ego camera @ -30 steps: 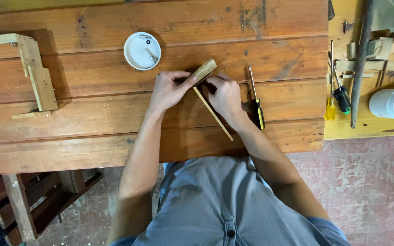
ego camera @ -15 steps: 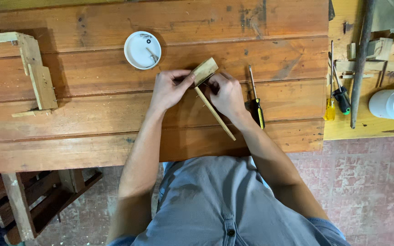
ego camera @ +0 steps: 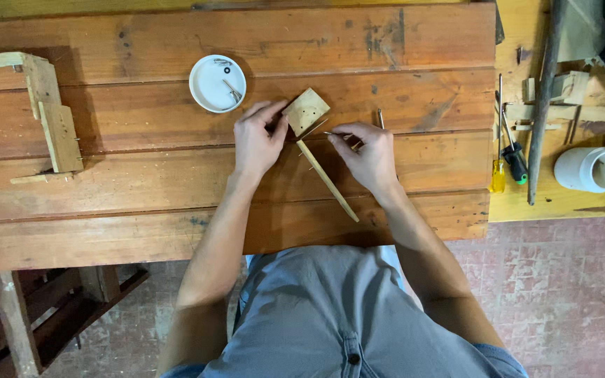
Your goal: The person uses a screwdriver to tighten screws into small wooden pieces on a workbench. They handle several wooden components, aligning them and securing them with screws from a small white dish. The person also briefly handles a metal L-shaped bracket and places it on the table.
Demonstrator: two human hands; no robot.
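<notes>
Holding a small square block of pale wood [ego camera: 306, 110] between thumb and fingers, left hand [ego camera: 259, 140] pinched narrow on its near-left corner, block resting on the reddish-brown plank table [ego camera: 141, 210] just beyond the fingertips. Right hand [ego camera: 364, 155] just to the right, thumb and forefinger closed on a thin metal nail [ego camera: 332, 134], its point aimed toward the block. Thin pale wooden strip [ego camera: 328, 180] lying between the two hands, running from just under the block diagonally back toward the body and to the right, near end close to the table's edge. Whether strip and block are joined cannot be told.

Beyond the left hand and slightly to its left, round white plastic lid [ego camera: 217, 83] set open side up, holding a few small screws and a washer. Well to the left of the left hand, pale wooden frame of joined slats [ego camera: 47, 112] lying at the table's left end. Just past the right hand's knuckles, slim metal tool tip [ego camera: 380, 117] showing on the planks.

Well to the right of the right hand, on a yellowish side board [ego camera: 519, 203], yellow-handled screwdriver [ego camera: 498, 171] and black-and-green-handled screwdriver [ego camera: 515, 159] lying side by side, long dark metal bar [ego camera: 542, 105] beside them, white plastic cup-shaped fitting [ego camera: 589, 169] on its side farther right.
</notes>
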